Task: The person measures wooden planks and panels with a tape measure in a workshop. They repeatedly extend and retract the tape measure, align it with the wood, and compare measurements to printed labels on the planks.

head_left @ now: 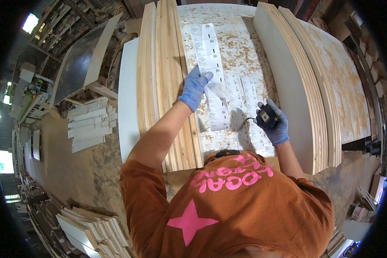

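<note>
My left hand (194,88), in a blue work glove, pinches the edge of a long strip of white printed labels (210,56) between thumb and fingers. The strip's lower part (218,107) hangs or folds below the hand over the worktop. In my right hand (274,122), also gloved, is a black tape measure (266,117), with a thin dark cord or loop at its left side. Between the two hands, more label strips (241,96) lie flat on the scuffed white board (241,47).
Long wooden boards (170,86) stand side by side left of the labels. White-faced panels with layered wood edges (294,86) rise on the right. A stack of white strips (92,124) lies on the floor at left, near a dark-topped table (79,64). More panels (92,228) lean lower left.
</note>
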The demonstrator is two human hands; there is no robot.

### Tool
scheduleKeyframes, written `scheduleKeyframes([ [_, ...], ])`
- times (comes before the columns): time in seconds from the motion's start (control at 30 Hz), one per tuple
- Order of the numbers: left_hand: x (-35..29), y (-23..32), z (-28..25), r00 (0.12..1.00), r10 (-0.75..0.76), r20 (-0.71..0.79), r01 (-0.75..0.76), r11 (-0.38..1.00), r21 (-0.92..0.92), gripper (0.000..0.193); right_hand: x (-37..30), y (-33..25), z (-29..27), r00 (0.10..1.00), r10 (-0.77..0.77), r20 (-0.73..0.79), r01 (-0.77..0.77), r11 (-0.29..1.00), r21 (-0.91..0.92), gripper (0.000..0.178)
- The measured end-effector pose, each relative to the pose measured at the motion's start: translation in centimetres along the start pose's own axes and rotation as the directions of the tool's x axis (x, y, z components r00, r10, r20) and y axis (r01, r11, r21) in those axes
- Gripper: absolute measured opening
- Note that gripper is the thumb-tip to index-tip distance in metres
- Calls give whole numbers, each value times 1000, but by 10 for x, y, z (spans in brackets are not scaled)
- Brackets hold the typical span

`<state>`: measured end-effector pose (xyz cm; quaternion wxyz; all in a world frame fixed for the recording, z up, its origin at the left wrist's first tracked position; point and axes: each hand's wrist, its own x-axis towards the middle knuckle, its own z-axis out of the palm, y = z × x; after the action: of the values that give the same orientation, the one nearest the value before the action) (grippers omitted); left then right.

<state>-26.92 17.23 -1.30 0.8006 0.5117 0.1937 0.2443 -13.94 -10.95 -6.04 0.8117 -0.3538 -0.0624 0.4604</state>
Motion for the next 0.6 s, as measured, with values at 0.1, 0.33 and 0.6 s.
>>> scheduleKeyframes([
  [0.1, 1, -1, 0, 1000, -3, 8, 3, 1000, -7, 40, 7, 2, 13, 993, 69, 97, -80, 990, 113, 55],
  [0.33, -1, 0, 2, 1000, -7, -5, 7, 998, 56, 41, 10, 8, 29, 989, 102, 110, -118, 982, 147, 53],
  [0.6, 10, -12, -1, 973, 91, -214, -2, 923, 385, 79, 3, 6, 25, 989, 109, 102, -124, 981, 147, 50],
])
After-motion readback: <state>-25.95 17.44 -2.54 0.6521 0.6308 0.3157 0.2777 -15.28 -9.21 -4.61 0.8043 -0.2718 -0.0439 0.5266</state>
